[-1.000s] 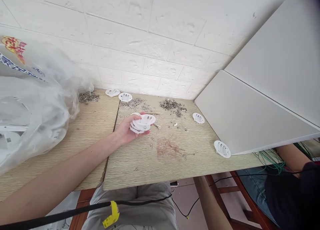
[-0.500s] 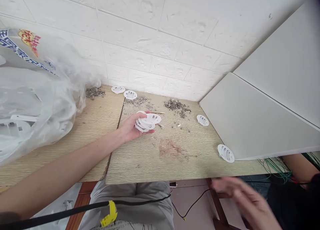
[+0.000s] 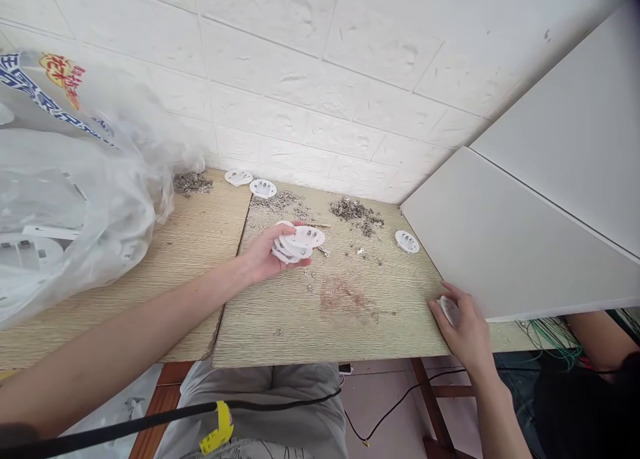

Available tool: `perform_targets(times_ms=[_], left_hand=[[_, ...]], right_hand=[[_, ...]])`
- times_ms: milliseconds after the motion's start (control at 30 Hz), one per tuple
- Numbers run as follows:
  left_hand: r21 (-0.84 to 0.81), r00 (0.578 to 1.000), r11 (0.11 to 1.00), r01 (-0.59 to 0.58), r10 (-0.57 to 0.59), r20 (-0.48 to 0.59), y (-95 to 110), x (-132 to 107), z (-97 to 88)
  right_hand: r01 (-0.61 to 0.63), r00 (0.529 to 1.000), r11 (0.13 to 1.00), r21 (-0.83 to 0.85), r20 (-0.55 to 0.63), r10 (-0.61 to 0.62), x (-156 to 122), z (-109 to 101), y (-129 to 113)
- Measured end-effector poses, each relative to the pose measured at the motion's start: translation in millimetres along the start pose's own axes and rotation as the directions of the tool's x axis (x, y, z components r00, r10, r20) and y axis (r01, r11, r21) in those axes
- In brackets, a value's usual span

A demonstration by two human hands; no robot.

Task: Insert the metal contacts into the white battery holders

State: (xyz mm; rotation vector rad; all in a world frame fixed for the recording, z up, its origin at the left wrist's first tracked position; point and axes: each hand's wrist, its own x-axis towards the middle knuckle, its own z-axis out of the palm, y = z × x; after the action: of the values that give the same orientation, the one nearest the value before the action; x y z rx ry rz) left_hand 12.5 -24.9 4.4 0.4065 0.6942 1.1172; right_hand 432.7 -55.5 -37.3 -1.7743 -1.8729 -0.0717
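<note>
My left hand [image 3: 263,258] holds a small stack of white round plastic discs [image 3: 297,242] just above the middle of the wooden table [image 3: 320,326]. My right hand [image 3: 465,329] is at the table's front right, closed over another white disc [image 3: 449,307] that lies beside the slanted white panel [image 3: 505,239]; only the disc's edge shows. One more white disc [image 3: 407,240] lies further back, near the panel.
Two white discs [image 3: 250,182] lie by the white brick wall. Heaps of small metal bits [image 3: 355,212] are scattered over the back of the table. A large clear plastic bag [image 3: 65,186] of parts fills the left. Another person's arm [image 3: 600,336] and green wires [image 3: 550,329] are at the right.
My right hand came up from under the table edge and closed over the disc beside the white panel. My left hand kept its stack almost still.
</note>
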Motion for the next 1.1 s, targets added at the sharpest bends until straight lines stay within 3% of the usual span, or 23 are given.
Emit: perform_targets(times_ms=[200,333,467,733,833,933,1100], left_hand=[[0.006,1.000,1.000,0.002,-0.002,-0.021,0.2,0.3,0.8],[-0.011,0.999,1.000,0.007,-0.008,-0.038,0.9,-0.7,1.4],[-0.015,1.000,1.000,0.022,-0.022,-0.010,1.6,-1.4,1.1],[-0.003,1.000,1.000,0.016,-0.016,-0.004,0.1,1.3,-1.5],[0.008,1.000,1.000,0.017,-0.017,-0.003,-0.9,1.3,-0.8],[0.042,1.000,0.999,0.001,-0.002,0.009,-2.6,-0.4,1.8],[0.138,0.998,0.990,-0.041,0.036,0.042,-5.2,-5.1,5.8]], right_hand=[[-0.030,0.980,0.999,0.011,-0.194,0.032,47.2,0.9,-16.3],[0.044,0.999,0.994,-0.097,-0.018,-0.046,90.3,25.1,-17.2],[0.063,0.986,0.978,-0.199,0.167,-0.029,109.0,46.7,-16.2],[-0.004,0.996,0.992,-0.130,0.088,0.015,105.3,42.0,-24.5],[-0.009,0.999,0.999,0.051,-0.049,0.012,102.4,29.3,-50.7],[0.165,0.972,0.946,0.279,-0.207,-0.108,91.6,13.7,-97.9],[0.388,0.916,0.734,0.557,-0.147,-0.373,61.8,7.3,-194.3]])
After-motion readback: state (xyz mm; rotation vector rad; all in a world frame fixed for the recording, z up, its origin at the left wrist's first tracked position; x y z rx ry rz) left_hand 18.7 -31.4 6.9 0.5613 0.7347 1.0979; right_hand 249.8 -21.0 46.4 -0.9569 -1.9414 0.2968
